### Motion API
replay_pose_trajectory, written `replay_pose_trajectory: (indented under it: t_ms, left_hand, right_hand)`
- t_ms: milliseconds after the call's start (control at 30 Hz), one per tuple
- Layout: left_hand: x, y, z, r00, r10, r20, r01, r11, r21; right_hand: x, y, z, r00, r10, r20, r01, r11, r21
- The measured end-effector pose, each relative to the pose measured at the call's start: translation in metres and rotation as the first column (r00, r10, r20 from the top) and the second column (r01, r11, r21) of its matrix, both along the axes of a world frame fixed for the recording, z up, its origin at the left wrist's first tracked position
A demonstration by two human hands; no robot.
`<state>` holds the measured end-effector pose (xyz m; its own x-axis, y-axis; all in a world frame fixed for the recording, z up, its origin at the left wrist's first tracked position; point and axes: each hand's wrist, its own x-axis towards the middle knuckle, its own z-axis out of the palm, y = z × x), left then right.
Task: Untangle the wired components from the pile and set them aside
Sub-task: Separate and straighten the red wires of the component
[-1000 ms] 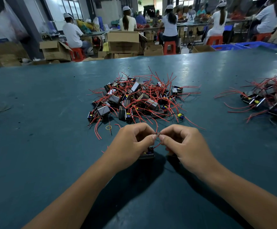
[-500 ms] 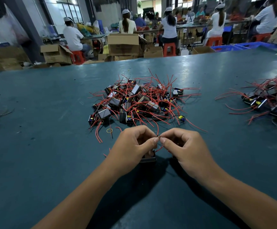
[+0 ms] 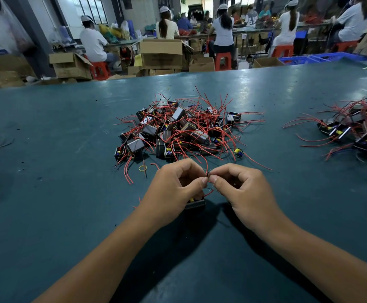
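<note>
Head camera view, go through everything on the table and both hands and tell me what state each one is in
Left hand: pinching a wire end, component beneath it.
Right hand: pinching a wire end against the left.
Held component: apart from the pile, on the table under the left hand.
Central pile: tangled, red wires splayed.
Right pile: loose heap, wires trailing left.
Yellow ring: lying flat, alone.

No text, label, brand or number can be read anywhere. A dark shirt (image 3: 250, 17) on a person at the far tables bears pale marks, too blurred to make out as characters.
</note>
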<state>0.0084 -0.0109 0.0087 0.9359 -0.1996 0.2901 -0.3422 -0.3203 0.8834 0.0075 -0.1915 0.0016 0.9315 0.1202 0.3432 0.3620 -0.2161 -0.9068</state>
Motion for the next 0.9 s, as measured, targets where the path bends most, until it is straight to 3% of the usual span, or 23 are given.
replay_pose_trajectory:
  t_ms: [367,667,900]
  left_hand:
    - [-0.007,-0.007,0.005,1.000,0.027,-0.002,-0.028,1.000,-0.012]
    - [-0.011,-0.012,0.005,0.971,0.112,0.211,-0.155,0.968,0.198]
    - [-0.013,-0.011,0.010,0.976,0.099,0.193,-0.146,0.958,0.247]
  right_hand:
    - [0.000,0.002,0.000,1.000,0.018,-0.006,-0.017,0.996,0.092]
    - [0.000,0.003,0.000,1.000,0.006,0.014,-0.007,0.998,0.066]
    - [-0.002,0.004,0.002,0.997,-0.025,0.068,0.027,0.999,-0.028]
